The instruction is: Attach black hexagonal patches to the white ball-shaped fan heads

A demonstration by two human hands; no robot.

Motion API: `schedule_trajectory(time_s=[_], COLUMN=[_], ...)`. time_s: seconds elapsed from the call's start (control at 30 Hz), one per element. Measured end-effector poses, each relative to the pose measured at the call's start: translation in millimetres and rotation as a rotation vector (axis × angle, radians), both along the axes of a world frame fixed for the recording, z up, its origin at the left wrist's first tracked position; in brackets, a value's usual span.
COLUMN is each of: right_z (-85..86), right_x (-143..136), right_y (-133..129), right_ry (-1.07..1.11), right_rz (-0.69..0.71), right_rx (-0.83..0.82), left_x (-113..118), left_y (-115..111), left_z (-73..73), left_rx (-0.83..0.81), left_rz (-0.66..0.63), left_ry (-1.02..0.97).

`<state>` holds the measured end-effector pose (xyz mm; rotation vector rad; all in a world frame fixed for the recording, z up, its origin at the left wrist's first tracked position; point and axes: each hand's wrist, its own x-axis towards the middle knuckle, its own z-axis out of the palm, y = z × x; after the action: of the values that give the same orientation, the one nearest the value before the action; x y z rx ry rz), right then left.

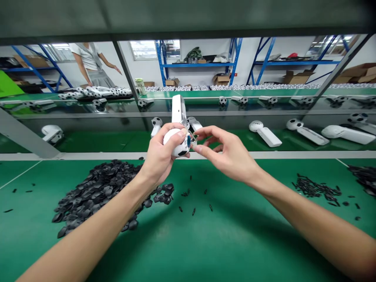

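My left hand is wrapped round a white handheld device with a round, football-patterned head and a long body pointing up. A blue part shows at the right side of the head. Close against that side, my right hand has its thumb and index finger curled in a pinch around a small silvery bit, too small to name. Its other fingers are bent and hold nothing. On the green bench below lie several small black clips.
A heap of black panels spreads at the left, with a pile of black clips at the right. Beyond the ledge, a conveyor carries white devices. A person stands at the far left. A metal shelf hangs overhead.
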<state>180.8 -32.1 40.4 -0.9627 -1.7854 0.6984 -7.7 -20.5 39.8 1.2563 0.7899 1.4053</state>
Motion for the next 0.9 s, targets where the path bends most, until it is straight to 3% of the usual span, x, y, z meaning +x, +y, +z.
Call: schedule_trajectory(time_s=[0.23, 0.37, 0.47, 0.7, 0.9], right_z=[-8.2, -8.5, -5.3, 2.5, 5.0], right_x=[0, -1, -2, -6, -6], right_y=[7, 6, 4, -10, -14], right_ry=[0.056, 0.171, 0.251, 0.152, 0.138], right_rz=[0.221, 0.207, 0.112, 0.068, 0.052], right_rx=[-0.075, -0.094, -0.059, -0.012, -0.026], left_x=[-4, -1, 2, -4, -3], left_y=[2, 0, -1, 4, -2], left_z=[-2.8, -3.6, -5.7, -20.0, -18.3], left_rx=[0.012, 0.047, 0.069, 0.264, 0.36], left_rz=[-0.057, -0.081, -0.076, 0.107, 0.155], left_ry=[0.023, 0.012, 0.036, 0.203, 0.29])
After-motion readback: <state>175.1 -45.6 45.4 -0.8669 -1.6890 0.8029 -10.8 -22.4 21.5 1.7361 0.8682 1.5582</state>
